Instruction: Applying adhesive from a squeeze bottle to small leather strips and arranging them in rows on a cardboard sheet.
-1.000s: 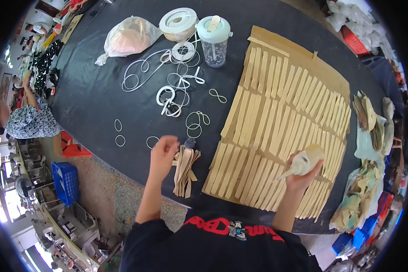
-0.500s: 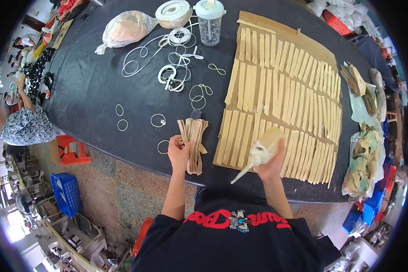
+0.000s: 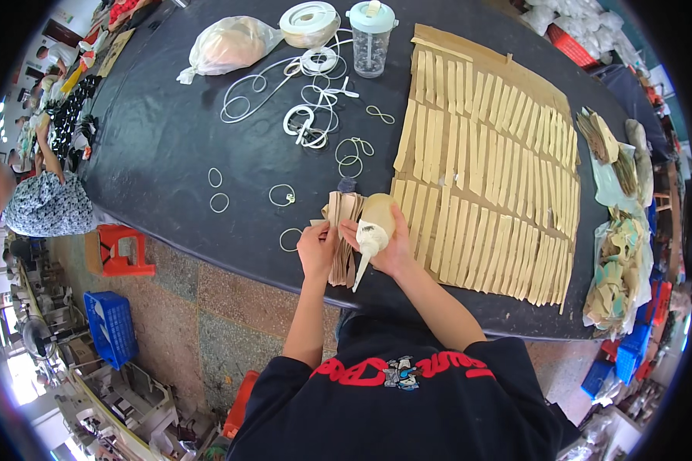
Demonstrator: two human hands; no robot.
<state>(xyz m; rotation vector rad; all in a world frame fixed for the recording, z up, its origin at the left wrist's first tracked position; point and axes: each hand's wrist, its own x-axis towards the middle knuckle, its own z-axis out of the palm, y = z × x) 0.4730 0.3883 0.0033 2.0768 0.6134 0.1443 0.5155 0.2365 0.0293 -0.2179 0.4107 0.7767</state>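
Matt strips (image 3: 480, 169) and cardboard (image 3: 537, 83) over a black tabletop (image 3: 169, 154) with soft sheen.
Tabletop smooth, vinyl-like. Cardboard brown, dull; strips pale, paper-like. Strip bundle (image 3: 340, 269) also matt. Squeeze bottle (image 3: 378, 212): cloudy plastic, smooth body, rough-looking whitish coating near nozzle. Lidded cup (image 3: 370, 55): clear glossy plastic. Tied bag (image 3: 234, 46): thin, crinkled plastic film. Shirt (image 3: 392, 415): matt dark cloth. Stool (image 3: 134, 269): smooth red plastic. Floor (image 3: 238, 300): speckled, stone-like.

a workshop, with machines (image 3: 134, 401), worktable (image 3: 165, 146) and rowed strips (image 3: 475, 160).
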